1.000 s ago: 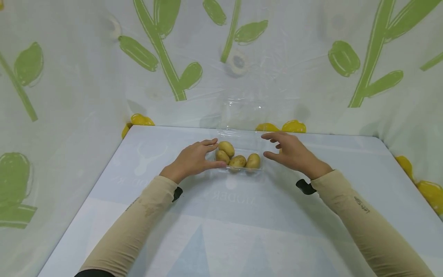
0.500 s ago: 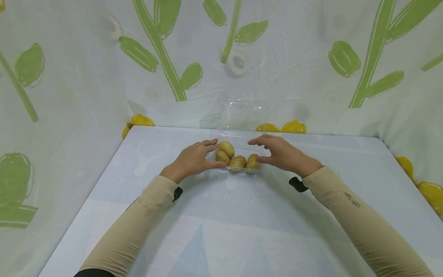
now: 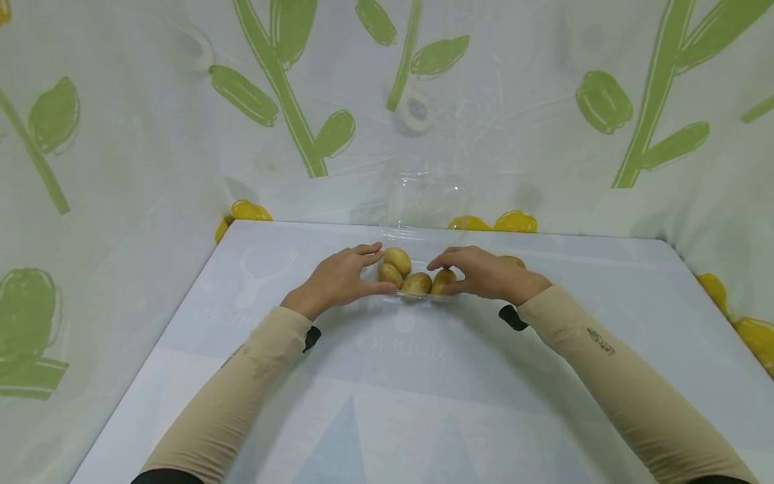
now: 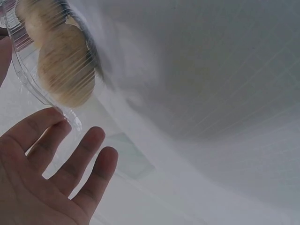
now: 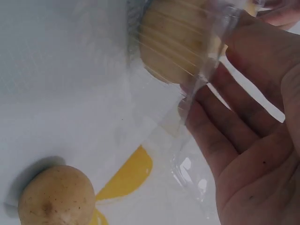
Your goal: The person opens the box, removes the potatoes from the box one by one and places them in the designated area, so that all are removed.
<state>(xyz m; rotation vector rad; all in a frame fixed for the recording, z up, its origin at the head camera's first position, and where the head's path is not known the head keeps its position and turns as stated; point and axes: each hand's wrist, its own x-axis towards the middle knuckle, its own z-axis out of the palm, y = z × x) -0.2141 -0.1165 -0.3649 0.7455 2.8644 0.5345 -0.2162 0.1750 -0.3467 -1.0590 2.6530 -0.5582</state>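
Note:
A clear plastic clamshell container (image 3: 418, 296) stands on the pale blue table (image 3: 387, 376), its lid (image 3: 426, 195) raised behind it. Several yellow potatoes (image 3: 396, 259) lie inside. My left hand (image 3: 363, 272) spans the container's left end, thumb along the front edge and straight fingers at the back. In the left wrist view my index finger (image 4: 35, 129) touches the rim (image 4: 28, 79) beside a potato (image 4: 65, 75). My right hand (image 3: 462, 269) reaches over the right end, and its extended fingers (image 5: 220, 126) lie against the rim (image 5: 206, 79). A loose potato (image 3: 514, 261) (image 5: 56, 194) lies behind that hand.
Plastic sheeting printed with green leaves (image 3: 284, 87) walls the table on three sides. Yellow printed shapes (image 3: 514, 220) show along the table's far edge and at the right (image 3: 752, 336). Beige sleeves (image 3: 242, 383) cover both forearms.
My right hand has moved left and down from beside the container onto its right end. The left hand and the container have stayed put.

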